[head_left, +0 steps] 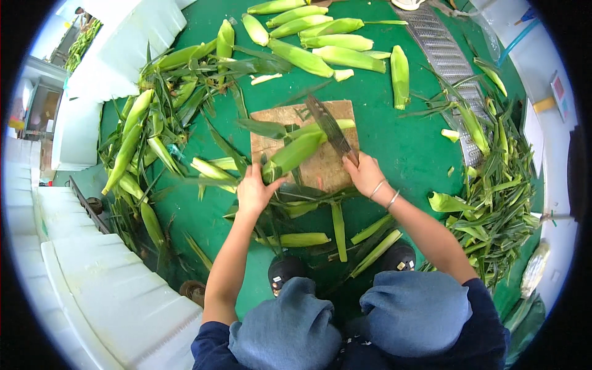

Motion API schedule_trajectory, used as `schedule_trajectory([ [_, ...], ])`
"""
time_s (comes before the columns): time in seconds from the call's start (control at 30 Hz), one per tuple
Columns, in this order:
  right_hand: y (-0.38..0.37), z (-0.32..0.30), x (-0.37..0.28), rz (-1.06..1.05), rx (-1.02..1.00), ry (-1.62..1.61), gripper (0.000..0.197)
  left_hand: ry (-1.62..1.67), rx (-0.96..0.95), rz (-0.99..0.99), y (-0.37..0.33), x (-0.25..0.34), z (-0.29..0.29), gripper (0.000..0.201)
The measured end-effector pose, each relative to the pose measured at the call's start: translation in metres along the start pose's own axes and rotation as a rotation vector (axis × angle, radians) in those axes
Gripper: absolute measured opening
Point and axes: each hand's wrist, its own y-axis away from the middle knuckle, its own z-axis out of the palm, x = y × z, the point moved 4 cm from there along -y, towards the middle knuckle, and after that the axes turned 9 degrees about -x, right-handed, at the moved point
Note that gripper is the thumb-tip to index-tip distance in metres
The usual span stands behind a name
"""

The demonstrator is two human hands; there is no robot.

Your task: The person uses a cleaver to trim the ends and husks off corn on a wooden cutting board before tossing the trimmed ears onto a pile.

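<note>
A green ear of corn in its husk [295, 154] lies slantwise over a worn wooden chopping board [269, 117]. My left hand [254, 192] is closed round the ear's near left end. In my right hand [365, 175] is the handle of a cleaver [328, 125] with a broad dark blade. Its blade points up and left, across the far end of the ear; whether it touches the husk I cannot tell. Loose husk leaves and cut stalk pieces lie round the board, and a husk strip [338, 229] sits between the board and my feet.
Several trimmed ears [345, 57] lie on the green floor [376, 123] beyond the board. Untrimmed corn with long leaves [132, 142] is heaped at the left, husk waste [493, 228] at the right. White foam boxes [117, 296] line the left; a metal grate [447, 52] runs at the far right.
</note>
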Motion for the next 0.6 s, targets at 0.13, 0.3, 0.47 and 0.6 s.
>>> schedule_trajectory([
  [0.13, 0.013, 0.004, 0.003, 0.093, 0.102, 0.21, 0.031, 0.11, -0.118, -0.179, 0.037, 0.05, 0.012, 0.064],
  [0.3, 0.016, -0.001, -0.007, 0.102, 0.122, 0.271, 0.032, 0.553, -0.046, -0.123, 0.054, 0.088, 0.03, 0.055],
  [0.47, 0.031, -0.07, -0.067, -0.215, 0.329, -0.074, 0.027, 0.727, -0.233, -0.13, 0.034, 0.015, 0.03, 0.05],
  [0.6, 0.035, -0.065, -0.067, -0.373, 0.422, -0.193, 0.025, 0.746, -0.319, -0.203, 0.03, 0.007, 0.033, 0.049],
])
